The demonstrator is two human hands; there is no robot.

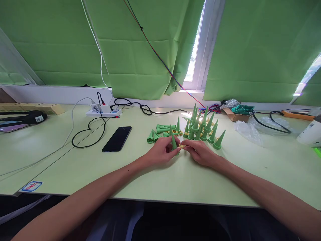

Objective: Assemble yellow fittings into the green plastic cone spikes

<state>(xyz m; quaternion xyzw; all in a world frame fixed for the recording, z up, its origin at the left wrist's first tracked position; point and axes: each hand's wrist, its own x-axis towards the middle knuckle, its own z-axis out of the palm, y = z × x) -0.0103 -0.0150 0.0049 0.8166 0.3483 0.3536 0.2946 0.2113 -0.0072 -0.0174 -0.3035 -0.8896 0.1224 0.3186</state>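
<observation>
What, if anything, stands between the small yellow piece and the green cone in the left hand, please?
No other object visibly does, though the left hand itself is closed around the green cone. The right hand holds the small yellow piece close beside it; the other green cones are beyond both hands.

One smartphone (117, 139); behind it, one power strip (104, 112); right of it, over a dozen green cones (196, 125), one cardboard box (237, 116), one bottle (311, 133).
</observation>
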